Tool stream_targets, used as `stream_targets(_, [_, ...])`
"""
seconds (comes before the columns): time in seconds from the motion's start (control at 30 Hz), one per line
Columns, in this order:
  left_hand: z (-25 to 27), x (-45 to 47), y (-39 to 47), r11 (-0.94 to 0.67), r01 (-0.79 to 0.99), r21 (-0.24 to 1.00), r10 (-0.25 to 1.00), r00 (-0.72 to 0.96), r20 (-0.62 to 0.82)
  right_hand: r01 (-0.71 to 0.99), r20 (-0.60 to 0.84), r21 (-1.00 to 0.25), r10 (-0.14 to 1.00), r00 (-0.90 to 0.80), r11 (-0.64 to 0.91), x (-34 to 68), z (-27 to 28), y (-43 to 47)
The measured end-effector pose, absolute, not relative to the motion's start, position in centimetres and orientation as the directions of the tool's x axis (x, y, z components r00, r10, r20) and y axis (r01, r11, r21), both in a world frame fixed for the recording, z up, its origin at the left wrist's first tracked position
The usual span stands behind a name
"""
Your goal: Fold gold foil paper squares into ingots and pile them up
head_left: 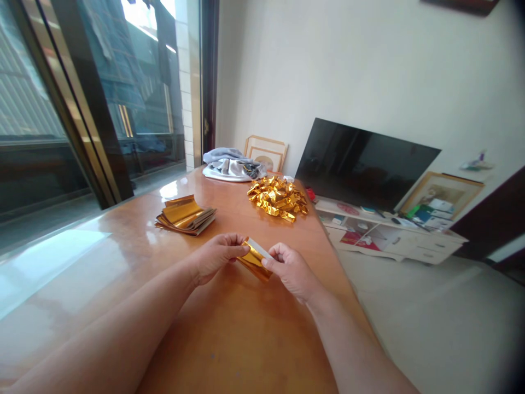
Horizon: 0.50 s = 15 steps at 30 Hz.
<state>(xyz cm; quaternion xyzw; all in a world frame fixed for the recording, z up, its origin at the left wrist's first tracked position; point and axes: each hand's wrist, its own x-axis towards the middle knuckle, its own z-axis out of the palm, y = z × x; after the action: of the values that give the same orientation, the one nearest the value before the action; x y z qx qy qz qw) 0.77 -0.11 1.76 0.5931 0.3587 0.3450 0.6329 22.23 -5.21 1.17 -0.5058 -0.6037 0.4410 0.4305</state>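
Both my hands hold one partly folded sheet of gold foil paper (255, 258) just above a glossy wooden table (229, 339). My left hand (216, 255) pinches its left end and my right hand (289, 268) pinches its right end. The sheet shows a gold face and a white strip along its top edge. A stack of flat gold foil sheets (185, 215) lies to the far left of my hands. A heap of folded gold foil pieces (278, 197) sits farther back, near the table's right edge.
Crumpled grey and white cloth (231, 164) lies at the table's far end, with a framed picture (266, 152) behind it. A dark TV screen (363, 163) leans on the wall over a low white cabinet (394, 236). Glass sliding doors (82, 98) run along the left.
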Motion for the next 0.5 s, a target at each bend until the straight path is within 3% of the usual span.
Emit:
stream_targets(0.1, [1.5,0.8,0.0,0.087,-0.071,0.994,0.856,0.516,-0.038,0.202,0.032,-0.978,0.993,-0.113,0.054,22.1,1.2,-5.2])
stream_targets(0.27, [1.4,1.1,-0.1,0.102,-0.075,0.992,0.855,0.516,-0.049,0.293,0.017,-0.955,0.994,-0.11,0.049,22.2,0.9,-4.9])
stream_targets(0.4, [1.2,1.3,-0.1,0.05,0.035,0.998,0.879,0.472,-0.061,0.337,-0.04,-0.942,0.991,-0.126,0.004,22.3,0.2,-4.8])
stream_targets(0.5, [0.4,1.5,0.2,-0.077,0.206,0.975,0.9,0.435,-0.021,0.336,-0.111,-0.94,0.983,-0.149,-0.055,22.4,-0.4,-4.7])
